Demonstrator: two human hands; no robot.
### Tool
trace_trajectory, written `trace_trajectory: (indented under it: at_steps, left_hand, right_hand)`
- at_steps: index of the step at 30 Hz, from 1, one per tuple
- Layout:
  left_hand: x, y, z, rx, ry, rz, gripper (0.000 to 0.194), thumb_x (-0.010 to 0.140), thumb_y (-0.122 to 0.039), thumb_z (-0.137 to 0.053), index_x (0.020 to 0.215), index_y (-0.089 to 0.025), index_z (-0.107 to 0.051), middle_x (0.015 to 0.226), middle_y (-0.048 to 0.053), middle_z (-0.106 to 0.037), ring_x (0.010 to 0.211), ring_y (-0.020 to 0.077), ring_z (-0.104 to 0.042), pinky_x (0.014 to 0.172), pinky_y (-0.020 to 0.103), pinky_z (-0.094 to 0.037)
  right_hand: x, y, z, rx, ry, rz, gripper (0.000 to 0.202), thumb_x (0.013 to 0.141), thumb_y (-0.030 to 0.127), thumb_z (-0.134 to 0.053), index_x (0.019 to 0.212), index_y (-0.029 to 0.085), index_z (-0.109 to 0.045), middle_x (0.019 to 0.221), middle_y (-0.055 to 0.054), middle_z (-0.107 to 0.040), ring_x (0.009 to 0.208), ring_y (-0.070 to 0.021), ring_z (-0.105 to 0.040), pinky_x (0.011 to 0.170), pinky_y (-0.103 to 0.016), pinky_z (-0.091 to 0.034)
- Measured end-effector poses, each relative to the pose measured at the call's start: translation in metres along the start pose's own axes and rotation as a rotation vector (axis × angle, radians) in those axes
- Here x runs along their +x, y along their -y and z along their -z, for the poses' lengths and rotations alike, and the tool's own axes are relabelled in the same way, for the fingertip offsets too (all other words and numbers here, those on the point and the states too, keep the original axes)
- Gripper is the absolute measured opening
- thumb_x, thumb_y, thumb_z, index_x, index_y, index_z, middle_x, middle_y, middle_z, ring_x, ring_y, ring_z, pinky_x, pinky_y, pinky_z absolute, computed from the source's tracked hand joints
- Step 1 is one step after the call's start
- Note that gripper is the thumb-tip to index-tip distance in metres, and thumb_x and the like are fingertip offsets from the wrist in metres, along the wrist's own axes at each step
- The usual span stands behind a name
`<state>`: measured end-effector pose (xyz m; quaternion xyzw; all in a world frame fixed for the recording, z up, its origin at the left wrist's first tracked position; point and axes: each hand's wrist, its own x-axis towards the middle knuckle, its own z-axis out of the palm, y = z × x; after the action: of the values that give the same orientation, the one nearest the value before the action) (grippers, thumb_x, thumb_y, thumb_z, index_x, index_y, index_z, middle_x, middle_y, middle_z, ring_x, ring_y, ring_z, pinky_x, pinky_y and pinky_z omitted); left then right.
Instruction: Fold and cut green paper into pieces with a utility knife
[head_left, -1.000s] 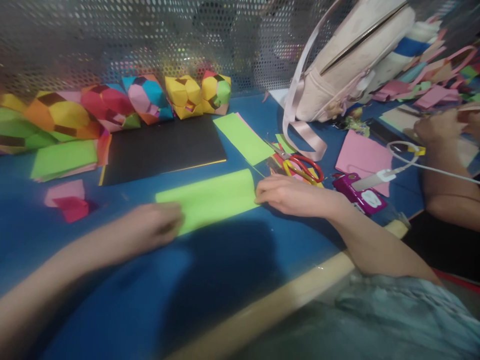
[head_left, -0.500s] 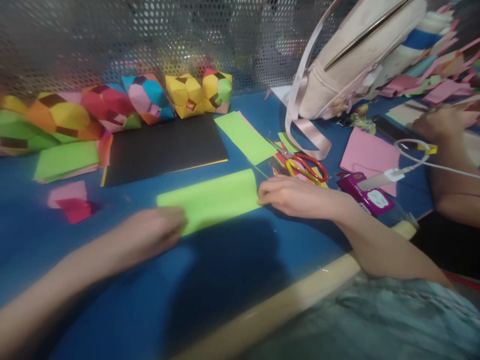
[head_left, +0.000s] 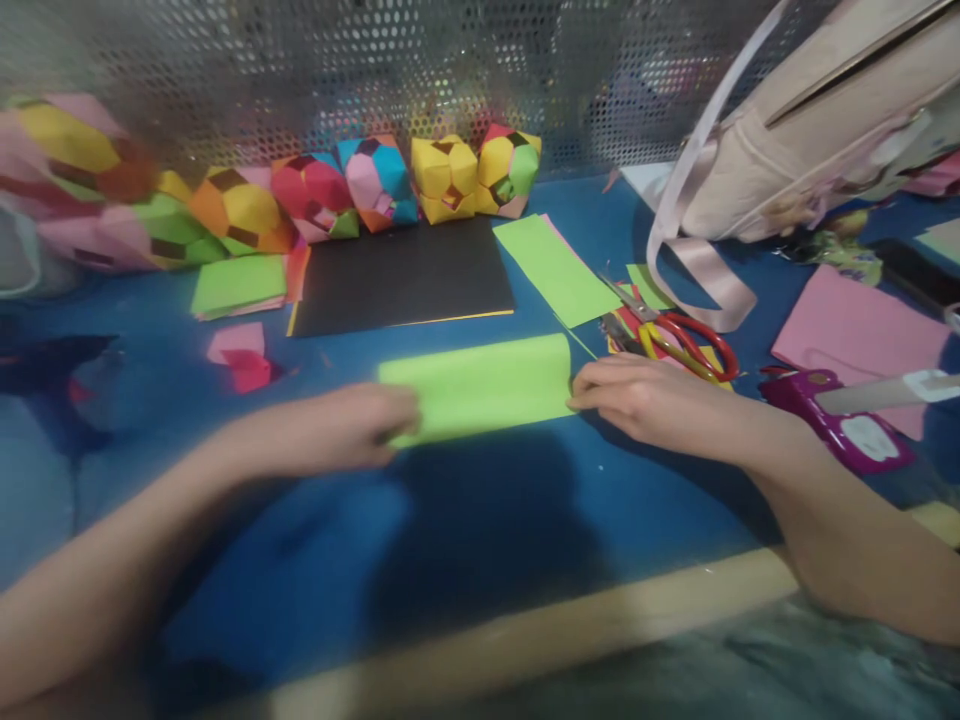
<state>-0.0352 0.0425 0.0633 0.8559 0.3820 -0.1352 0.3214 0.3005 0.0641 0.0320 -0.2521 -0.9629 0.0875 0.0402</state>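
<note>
Green sheet: a light green sheet (head_left: 487, 390) is laid on the blue tabletop (head_left: 315, 580), in the middle, between the two hands; its far side is curved over in a rounded fold, and its near edge is turned toward the person.
Left hand: the left hand (head_left: 367, 425) is placed at the left end of the green sheet, with the fingers curled; it is blurred, so it cannot be told whether the paper is gripped or only pressed.
Right hand: by the right hand (head_left: 630, 395) the near right corner of the green sheet is pinched between thumb and fingertips.
Scissors: red-handled scissors (head_left: 694, 340) are seen just beyond the right hand, among small coloured scraps, and a yellow handle is crossed with them.
Green strips: cut green strips (head_left: 559, 270) are laid beyond the sheet, near the scissor blades.
Black paper: a black sheet (head_left: 405, 280) is laid farther back, with a yellow edge shown under it.
Small pieces: two pink pieces (head_left: 244, 355) are placed to the left.
Paper shapes: folded coloured shapes (head_left: 446, 180) are lined up along the perforated panel (head_left: 300, 70).
Right side: a pale bag (head_left: 817, 150), a pink sheet (head_left: 862, 325) and a purple device (head_left: 840, 420) are found there.
</note>
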Motion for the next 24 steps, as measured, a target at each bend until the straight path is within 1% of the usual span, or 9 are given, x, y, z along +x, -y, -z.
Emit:
trace_trajectory:
  at_steps: [5, 10, 14, 19, 24]
  left_hand:
    - [-0.0022, 0.0024, 0.0039, -0.029, 0.038, 0.008, 0.019, 0.077, -0.005, -0.049, 0.089, -0.018, -0.057, 0.089, 0.002, -0.055, 0.084, 0.0178, -0.055, 0.074, 0.027, -0.042]
    - [-0.0011, 0.0033, 0.0030, -0.031, 0.039, -0.022, 0.020, 0.078, -0.003, -0.049, 0.088, -0.018, -0.056, 0.089, 0.002, -0.055, 0.084, 0.0176, -0.055, 0.075, 0.027, -0.041]
    - [-0.0009, 0.0043, 0.0018, -0.038, 0.039, -0.019, 0.020, 0.078, -0.002, -0.048, 0.089, -0.018, -0.055, 0.089, 0.002, -0.055, 0.084, 0.0176, -0.054, 0.076, 0.028, -0.041]
    - [-0.0001, 0.0046, 0.0014, -0.068, 0.067, -0.020, 0.018, 0.077, -0.005, -0.051, 0.089, -0.018, -0.055, 0.089, 0.002, -0.056, 0.084, 0.0174, -0.054, 0.074, 0.027, -0.041]
    - [0.0004, 0.0016, 0.0021, -0.042, 0.046, -0.019, 0.012, 0.079, -0.011, -0.050, 0.087, -0.018, -0.055, 0.087, 0.002, -0.057, 0.079, 0.0164, -0.054, 0.070, 0.026, -0.040]
  right_hand:
    - [0.0004, 0.0005, 0.0004, 0.005, -0.015, 0.006, 0.037, 0.091, 0.004, -0.038, 0.082, 0.016, -0.071, 0.088, -0.008, -0.068, 0.077, -0.0180, -0.063, 0.070, -0.032, -0.047]
    - [0.0003, 0.0020, 0.0010, 0.010, -0.016, 0.006, 0.037, 0.091, 0.004, -0.038, 0.086, 0.016, -0.072, 0.092, -0.009, -0.069, 0.078, -0.0181, -0.065, 0.071, -0.031, -0.050]
    - [0.0006, 0.0015, 0.0008, 0.004, -0.003, 0.001, 0.036, 0.091, 0.004, -0.039, 0.087, 0.017, -0.073, 0.093, -0.009, -0.070, 0.079, -0.0183, -0.066, 0.071, -0.032, -0.051]
    - [0.0004, 0.0020, 0.0015, 0.019, -0.009, 0.003, 0.037, 0.090, 0.003, -0.038, 0.085, 0.016, -0.073, 0.093, -0.009, -0.070, 0.079, -0.0188, -0.066, 0.071, -0.032, -0.051]
    - [-0.0002, 0.0022, 0.0006, 0.011, -0.014, 0.004, 0.037, 0.090, 0.003, -0.038, 0.085, 0.016, -0.072, 0.092, -0.009, -0.069, 0.079, -0.0186, -0.066, 0.070, -0.032, -0.051]
